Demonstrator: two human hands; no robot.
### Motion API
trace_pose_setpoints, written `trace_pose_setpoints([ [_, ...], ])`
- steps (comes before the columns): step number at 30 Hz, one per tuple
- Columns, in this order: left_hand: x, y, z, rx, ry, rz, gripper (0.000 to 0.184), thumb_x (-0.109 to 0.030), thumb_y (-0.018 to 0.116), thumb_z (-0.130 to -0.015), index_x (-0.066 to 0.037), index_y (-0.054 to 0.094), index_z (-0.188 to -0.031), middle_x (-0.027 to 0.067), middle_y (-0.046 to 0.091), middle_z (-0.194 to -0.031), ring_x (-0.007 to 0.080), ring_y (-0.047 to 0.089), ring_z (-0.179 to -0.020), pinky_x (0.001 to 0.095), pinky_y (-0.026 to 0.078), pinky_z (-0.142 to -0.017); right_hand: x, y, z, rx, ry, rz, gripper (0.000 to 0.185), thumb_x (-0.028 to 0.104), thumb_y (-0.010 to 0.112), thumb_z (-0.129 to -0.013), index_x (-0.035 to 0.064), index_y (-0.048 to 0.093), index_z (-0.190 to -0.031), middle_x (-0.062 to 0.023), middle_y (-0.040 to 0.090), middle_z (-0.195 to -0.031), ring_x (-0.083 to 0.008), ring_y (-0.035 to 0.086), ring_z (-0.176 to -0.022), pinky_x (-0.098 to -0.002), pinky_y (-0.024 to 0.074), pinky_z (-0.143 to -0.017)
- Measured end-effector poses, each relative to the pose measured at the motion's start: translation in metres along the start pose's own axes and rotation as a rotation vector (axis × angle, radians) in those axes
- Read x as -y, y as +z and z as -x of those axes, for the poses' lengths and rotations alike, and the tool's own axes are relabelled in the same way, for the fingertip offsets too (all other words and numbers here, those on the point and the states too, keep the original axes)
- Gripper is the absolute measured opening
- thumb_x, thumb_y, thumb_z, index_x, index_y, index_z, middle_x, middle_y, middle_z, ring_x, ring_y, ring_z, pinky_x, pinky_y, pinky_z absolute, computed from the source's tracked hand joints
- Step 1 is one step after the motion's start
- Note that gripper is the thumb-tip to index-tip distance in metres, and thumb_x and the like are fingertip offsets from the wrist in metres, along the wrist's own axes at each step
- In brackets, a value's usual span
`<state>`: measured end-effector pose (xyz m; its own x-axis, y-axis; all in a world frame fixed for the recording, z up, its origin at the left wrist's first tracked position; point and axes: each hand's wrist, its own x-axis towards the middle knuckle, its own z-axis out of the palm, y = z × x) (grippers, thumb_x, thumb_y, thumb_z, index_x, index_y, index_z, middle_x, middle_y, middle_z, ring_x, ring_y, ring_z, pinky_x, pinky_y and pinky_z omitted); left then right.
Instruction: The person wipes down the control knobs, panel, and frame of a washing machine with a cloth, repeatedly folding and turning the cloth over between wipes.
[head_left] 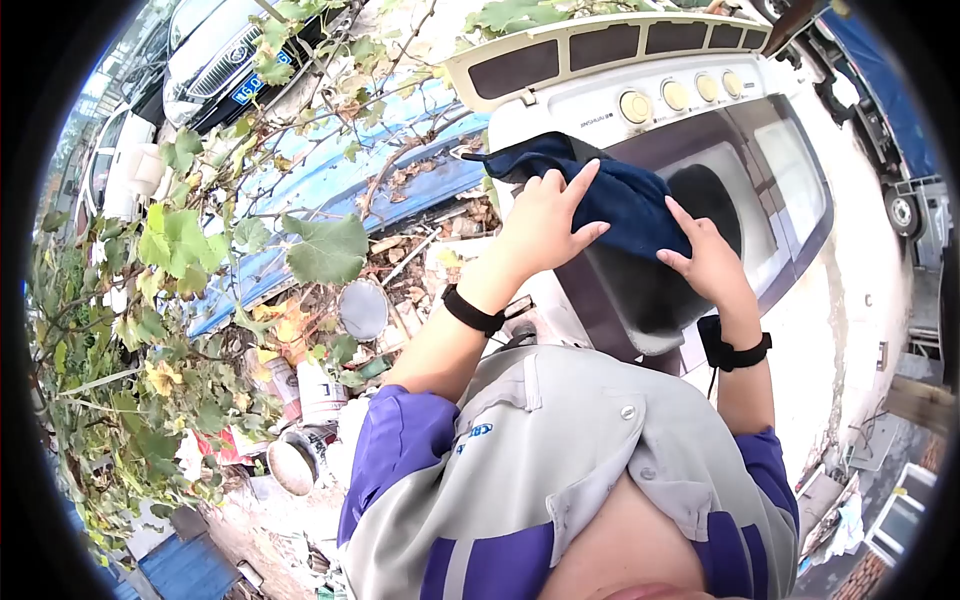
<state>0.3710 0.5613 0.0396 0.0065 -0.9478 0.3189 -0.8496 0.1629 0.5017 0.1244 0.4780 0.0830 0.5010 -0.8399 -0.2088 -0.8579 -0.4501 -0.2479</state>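
Observation:
A dark blue cloth (625, 195), bunched up with a black part and a thin strap at its left end, lies across the top of a twin-tub washing machine (600, 120). My left hand (550, 220) rests over the cloth's left part, its thumb and index finger stretched apart. At the cloth's right edge is my right hand (715, 265), thumb and index finger spread, touching or very close to the fabric. Below the cloth, a dark, see-through lid (640, 300) is partly covered by it. Black bands circle both my wrists.
The machine's raised panel (600, 45) stands behind a row of cream knobs (675, 95). Vines with leaves (330, 250) hang at the left, over blue sheeting (430, 165) and rubble. Buckets (320, 390) stand lower left. A car (225, 60) is parked at upper left.

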Motion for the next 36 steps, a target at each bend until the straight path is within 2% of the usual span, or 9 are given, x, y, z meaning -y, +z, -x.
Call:
trace_pose_setpoints([
  [4, 0.0, 0.017, 0.005, -0.058, -0.01, -0.229, 0.051, -0.03, 0.073, -0.079, -0.015, 0.06, -0.126, 0.011, 0.05, -0.085, 0.0293, 0.054, -0.076, 0.0386, 0.048, -0.069, 0.015, 0.013, -0.025, -0.113, -0.185, 0.084, 0.059, 0.029, 0.072, -0.083, 0.0233, 0.049, -0.138, -0.0129, 0.055, -0.104, -0.0306, 0.063, -0.092, -0.0401, 0.0525, -0.078],
  [9, 0.034, -0.006, 0.042, -0.124, -0.102, -0.218, 0.032, -0.022, 0.07, -0.081, -0.01, 0.068, -0.11, 0.0114, 0.052, -0.08, 0.0284, 0.058, -0.074, 0.0397, 0.047, -0.064, 0.077, 0.052, -0.033, -0.082, -0.416, 0.136, 0.05, 0.025, 0.066, -0.086, -0.0069, 0.051, -0.121, -0.0171, 0.057, -0.097, -0.0315, 0.067, -0.08, -0.0394, 0.0557, -0.068],
  [15, 0.117, -0.012, 0.11, -0.376, -0.363, -0.142, 0.015, -0.007, 0.064, -0.087, 0.0, 0.061, -0.099, 0.0161, 0.053, -0.087, 0.0351, 0.053, -0.081, 0.0397, 0.045, -0.073, 0.177, 0.081, -0.052, 0.033, -0.731, 0.082, 0.022, 0.011, 0.055, -0.085, -0.0037, 0.056, -0.102, -0.018, 0.059, -0.088, -0.0313, 0.066, -0.073, -0.0377, 0.0554, -0.061],
  [17, 0.127, -0.026, 0.122, -0.495, -0.468, -0.09, 0.018, -0.01, 0.062, -0.091, 0.0, 0.059, -0.106, 0.0182, 0.049, -0.104, 0.0339, 0.05, -0.099, 0.0412, 0.041, -0.092, 0.189, 0.094, -0.069, -0.015, -0.75, -0.003, 0.018, 0.011, 0.055, -0.085, -0.0022, 0.056, -0.097, -0.0179, 0.06, -0.089, -0.032, 0.066, -0.075, -0.0384, 0.0553, -0.065],
  [20, 0.143, -0.038, 0.132, -0.451, -0.558, -0.058, 0.027, -0.014, 0.062, -0.094, 0.002, 0.054, -0.114, 0.0226, 0.041, -0.122, 0.0362, 0.048, -0.108, 0.0409, 0.04, -0.096, 0.198, 0.074, -0.083, -0.053, -0.768, -0.141, 0.017, 0.013, 0.055, -0.086, -0.0006, 0.057, -0.096, -0.017, 0.06, -0.091, -0.0329, 0.064, -0.082, -0.0392, 0.0541, -0.073],
  [25, 0.092, -0.058, 0.088, -0.347, -0.533, 0.341, 0.022, -0.015, 0.064, -0.092, 0.0, 0.058, -0.106, 0.0137, 0.063, -0.096, 0.0245, 0.06, -0.085, 0.0352, 0.048, -0.08, 0.153, 0.028, -0.073, -0.248, -0.89, -0.342, 0.021, 0.016, 0.054, -0.089, 0.0009, 0.06, -0.103, -0.015, 0.058, -0.094, -0.0321, 0.058, -0.095, -0.0381, 0.0483, -0.085],
  [27, 0.067, -0.056, 0.062, -0.425, -0.327, 0.455, 0.023, -0.012, 0.067, -0.09, 0.0, 0.057, -0.107, 0.0126, 0.063, -0.099, 0.021, 0.06, -0.085, 0.0332, 0.048, -0.079, 0.117, 0.015, -0.071, -0.501, -0.969, -0.193, 0.02, 0.013, 0.053, -0.089, -0.0002, 0.061, -0.102, -0.0145, 0.059, -0.098, -0.0321, 0.056, -0.097, -0.0386, 0.0454, -0.09],
  [33, -0.013, -0.003, -0.016, -0.228, 0.059, 0.456, 0.044, -0.017, 0.07, -0.086, -0.01, 0.055, -0.127, 0.0149, 0.061, -0.106, 0.0324, 0.061, -0.091, 0.0383, 0.049, -0.084, 0.012, 0.009, -0.052, -0.572, -0.395, -0.083, 0.025, 0.011, 0.059, -0.085, 0.0037, 0.064, -0.108, -0.0146, 0.064, -0.097, -0.0356, 0.058, -0.094, -0.043, 0.0473, -0.087],
  [36, -0.011, 0.038, -0.016, -0.057, 0.178, 0.023, 0.047, -0.026, 0.075, -0.08, -0.017, 0.06, -0.124, 0.011, 0.055, -0.112, 0.0321, 0.053, -0.099, 0.0422, 0.045, -0.084, -0.01, 0.036, -0.036, -0.384, -0.292, -0.074, 0.036, 0.01, 0.062, -0.082, 0.0072, 0.06, -0.118, -0.0144, 0.062, -0.095, -0.035, 0.06, -0.09, -0.043, 0.0491, -0.081],
])
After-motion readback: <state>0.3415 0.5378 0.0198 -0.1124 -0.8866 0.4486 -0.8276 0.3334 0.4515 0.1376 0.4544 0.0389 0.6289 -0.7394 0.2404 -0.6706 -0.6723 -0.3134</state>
